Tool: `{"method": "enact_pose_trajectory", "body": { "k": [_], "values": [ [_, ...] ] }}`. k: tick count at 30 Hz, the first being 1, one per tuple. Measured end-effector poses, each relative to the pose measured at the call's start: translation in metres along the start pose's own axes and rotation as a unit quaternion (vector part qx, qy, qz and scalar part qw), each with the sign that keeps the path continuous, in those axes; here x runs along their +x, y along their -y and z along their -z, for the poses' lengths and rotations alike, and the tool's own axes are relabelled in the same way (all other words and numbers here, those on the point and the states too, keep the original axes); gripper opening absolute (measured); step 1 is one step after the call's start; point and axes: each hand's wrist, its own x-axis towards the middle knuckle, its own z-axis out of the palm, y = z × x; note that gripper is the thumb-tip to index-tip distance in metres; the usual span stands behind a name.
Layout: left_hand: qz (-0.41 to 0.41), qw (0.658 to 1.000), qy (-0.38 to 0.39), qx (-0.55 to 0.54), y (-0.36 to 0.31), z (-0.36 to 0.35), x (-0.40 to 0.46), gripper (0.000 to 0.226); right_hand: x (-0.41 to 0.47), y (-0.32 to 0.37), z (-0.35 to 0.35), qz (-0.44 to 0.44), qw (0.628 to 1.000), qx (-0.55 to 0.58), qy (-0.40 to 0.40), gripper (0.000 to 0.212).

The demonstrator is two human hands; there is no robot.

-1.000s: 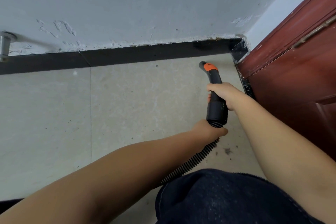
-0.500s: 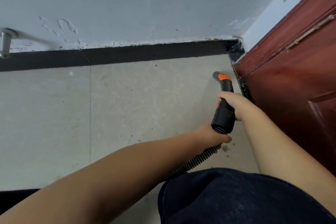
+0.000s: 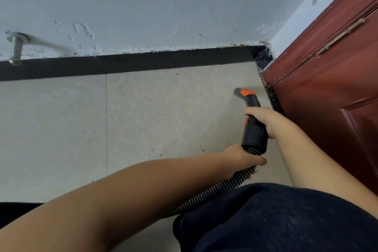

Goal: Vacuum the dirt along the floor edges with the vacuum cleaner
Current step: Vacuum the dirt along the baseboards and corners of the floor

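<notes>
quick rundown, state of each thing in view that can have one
vacuum nozzle: held with its orange tip near the door edge
ribbed hose: bent, trailing back under the left arm
right hand: grips the nozzle body
left hand: holds the hose at its joint with the nozzle
red door: shut, as far as the frame shows
floor: dark specks still scattered on it

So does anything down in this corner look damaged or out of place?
Yes. The white wall paint is chipped and flaking along the top of the black baseboard, with a crack higher up. Dark grit dots the floor tiles and gathers along the red door edge. A metal door stopper juts from the wall.
</notes>
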Motion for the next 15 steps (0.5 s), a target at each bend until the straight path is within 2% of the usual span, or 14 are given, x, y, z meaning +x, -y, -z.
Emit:
{"method": "enact_pose_trajectory", "body": {
  "k": [3,6,10,15],
  "values": [
    [-0.007,0.999,0.01,0.039,-0.01,-0.007,0.005,0.036,0.007,-0.007,0.026,-0.015,0.997,0.056,-0.057,0.008],
    [-0.004,1.0,-0.006,0.028,-0.02,-0.014,0.013,0.029,0.017,-0.001,0.035,0.0,0.996,0.05,-0.073,0.006],
    [-0.01,0.999,-0.033,0.01,-0.037,-0.006,0.015,0.024,0.027,0.019,0.027,0.022,0.997,0.03,-0.063,0.01],
    [0.003,1.0,-0.024,-0.009,-0.035,-0.008,0.003,0.021,0.022,0.021,0.017,0.017,0.999,-0.024,-0.031,0.009]
  ]
}}
